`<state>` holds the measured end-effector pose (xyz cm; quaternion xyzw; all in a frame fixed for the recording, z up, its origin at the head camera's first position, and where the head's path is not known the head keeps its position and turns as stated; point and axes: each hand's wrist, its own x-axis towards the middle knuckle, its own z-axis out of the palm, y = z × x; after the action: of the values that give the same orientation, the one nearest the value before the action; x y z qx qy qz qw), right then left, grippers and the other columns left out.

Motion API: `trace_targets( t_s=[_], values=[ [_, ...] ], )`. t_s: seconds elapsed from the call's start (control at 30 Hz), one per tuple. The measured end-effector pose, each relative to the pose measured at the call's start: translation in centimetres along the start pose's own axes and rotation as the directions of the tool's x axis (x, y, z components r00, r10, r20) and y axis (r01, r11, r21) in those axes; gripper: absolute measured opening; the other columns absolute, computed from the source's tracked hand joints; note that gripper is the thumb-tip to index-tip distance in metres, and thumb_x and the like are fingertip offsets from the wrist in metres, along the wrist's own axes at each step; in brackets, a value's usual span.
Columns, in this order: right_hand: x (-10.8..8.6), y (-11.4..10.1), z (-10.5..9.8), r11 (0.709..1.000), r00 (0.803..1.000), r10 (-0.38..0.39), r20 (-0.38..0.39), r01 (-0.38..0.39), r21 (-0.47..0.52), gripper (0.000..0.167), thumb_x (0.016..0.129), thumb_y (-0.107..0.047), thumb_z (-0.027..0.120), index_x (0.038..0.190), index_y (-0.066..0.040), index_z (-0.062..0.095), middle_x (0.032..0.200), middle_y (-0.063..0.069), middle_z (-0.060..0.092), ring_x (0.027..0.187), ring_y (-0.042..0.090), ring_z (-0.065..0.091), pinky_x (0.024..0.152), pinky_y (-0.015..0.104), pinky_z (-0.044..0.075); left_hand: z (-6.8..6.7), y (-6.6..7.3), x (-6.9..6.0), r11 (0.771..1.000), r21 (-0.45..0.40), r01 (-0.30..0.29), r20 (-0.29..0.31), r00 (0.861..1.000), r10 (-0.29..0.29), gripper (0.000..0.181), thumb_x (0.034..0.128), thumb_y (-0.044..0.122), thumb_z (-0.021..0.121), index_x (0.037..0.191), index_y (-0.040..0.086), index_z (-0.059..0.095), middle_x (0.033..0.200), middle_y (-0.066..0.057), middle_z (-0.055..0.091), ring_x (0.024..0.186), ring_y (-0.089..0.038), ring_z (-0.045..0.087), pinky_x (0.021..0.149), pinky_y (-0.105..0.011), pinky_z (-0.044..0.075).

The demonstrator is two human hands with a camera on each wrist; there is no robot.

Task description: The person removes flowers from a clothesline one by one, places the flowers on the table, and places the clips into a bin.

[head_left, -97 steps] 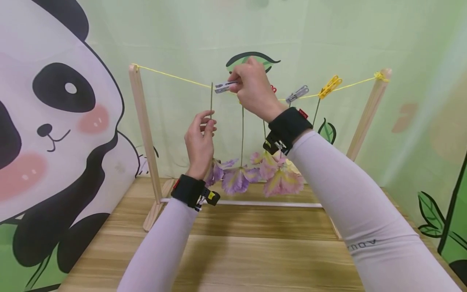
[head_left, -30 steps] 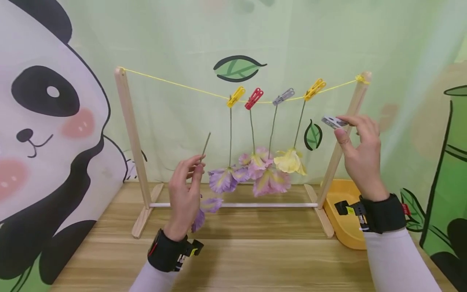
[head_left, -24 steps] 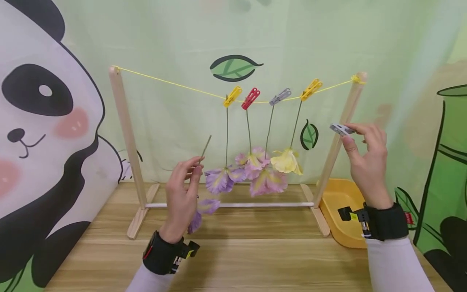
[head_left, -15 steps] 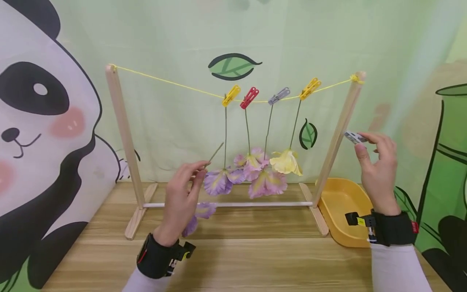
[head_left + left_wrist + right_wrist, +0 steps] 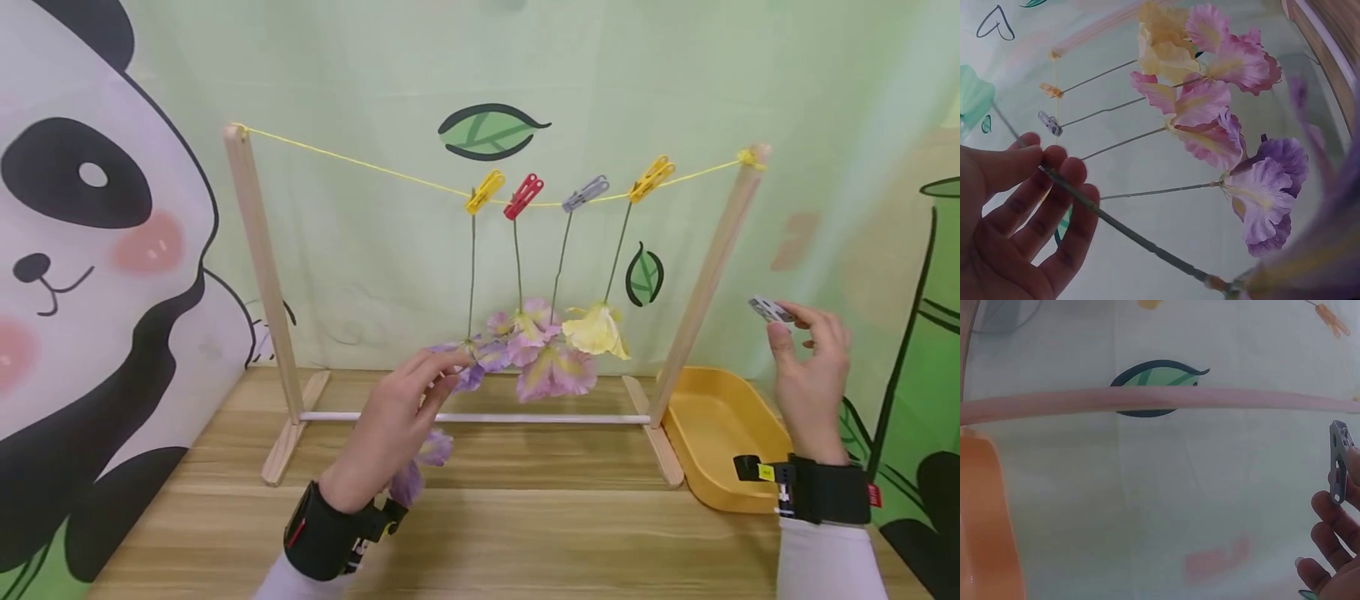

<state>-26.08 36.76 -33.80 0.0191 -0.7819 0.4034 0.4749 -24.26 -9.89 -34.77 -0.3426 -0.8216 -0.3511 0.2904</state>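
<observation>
My left hand (image 5: 397, 425) pinches the stem of a purple artificial flower between thumb and fingers. Its bloom (image 5: 408, 482) hangs below the hand; in the left wrist view the stem (image 5: 1147, 244) runs slanting across the fingers. At the right, my right hand (image 5: 813, 383) holds a grey clothespin (image 5: 768, 310) between thumb and fingers, apart from the string. On the yellow string (image 5: 352, 160), a yellow clothespin (image 5: 485, 192), a red one (image 5: 523, 197), a grey one (image 5: 586, 193) and another yellow one (image 5: 652, 178) hold flowers upside down by their stems.
The string spans two wooden posts, the left post (image 5: 262, 267) and the right post (image 5: 708, 287). A white rod (image 5: 525, 419) joins their feet. A yellow tray (image 5: 720, 492) stands on the wooden table (image 5: 540, 542) beside the right foot, below my right hand.
My right hand has moved from the string down to the far right, keeping the grey clothespin. My left hand has come lower with the purple flower, and its stem has tilted over.
</observation>
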Motion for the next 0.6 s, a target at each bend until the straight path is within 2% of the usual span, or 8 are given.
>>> trace_targets(
  t_s=[0.13,0.3,0.5,0.6],
  values=[
    [0.1,1.2,-0.1,1.0,1.0,0.012,0.015,-0.012,-0.026,0.035,0.107,-0.018,0.06,0.137,0.001,0.065,0.112,-0.027,0.046,0.109,-0.003,0.036,0.09,0.022,0.024,0.2,0.2,-0.2,1.0,0.011,0.023,0.089,0.996,-0.024,0.022,0.1046,0.01,0.062,0.124,0.013,0.071,0.113,-0.003,0.07,0.093,-0.014,0.068,0.077,-0.033,0.057],
    [-0.1,2.8,0.0,0.997,0.998,0.048,0.04,-0.046,-0.057,0.035,0.107,-0.017,0.06,0.137,0.001,0.064,0.109,-0.024,0.045,0.107,-0.003,0.034,0.09,0.024,0.023,0.4,0.3,-0.5,0.999,0.023,0.032,0.187,0.982,-0.035,0.025,0.1059,0.008,0.059,0.127,0.011,0.07,0.106,-0.001,0.069,0.084,-0.011,0.063,0.071,-0.029,0.053],
    [-0.1,4.7,0.6,0.994,0.993,0.064,0.099,-0.055,-0.095,0.033,0.108,-0.015,0.059,0.134,0.003,0.064,0.109,-0.018,0.044,0.105,-0.002,0.032,0.088,0.026,0.022,0.8,0.3,-0.6,0.999,0.032,0.024,0.233,0.972,-0.03,0.026,0.1053,0.007,0.06,0.129,0.011,0.07,0.111,-0.002,0.072,0.09,-0.016,0.068,0.076,-0.032,0.056],
    [-0.3,5.5,0.8,0.992,0.989,0.067,0.132,-0.052,-0.114,0.032,0.108,-0.013,0.058,0.133,0.006,0.064,0.111,-0.003,0.051,0.106,0.009,0.036,0.088,0.027,0.022,1.2,0.3,-0.6,0.998,0.057,-0.016,0.252,0.968,0.001,0.025,0.1046,0.007,0.061,0.128,0.01,0.07,0.112,-0.003,0.073,0.093,-0.018,0.07,0.08,-0.034,0.057]
  ],
)
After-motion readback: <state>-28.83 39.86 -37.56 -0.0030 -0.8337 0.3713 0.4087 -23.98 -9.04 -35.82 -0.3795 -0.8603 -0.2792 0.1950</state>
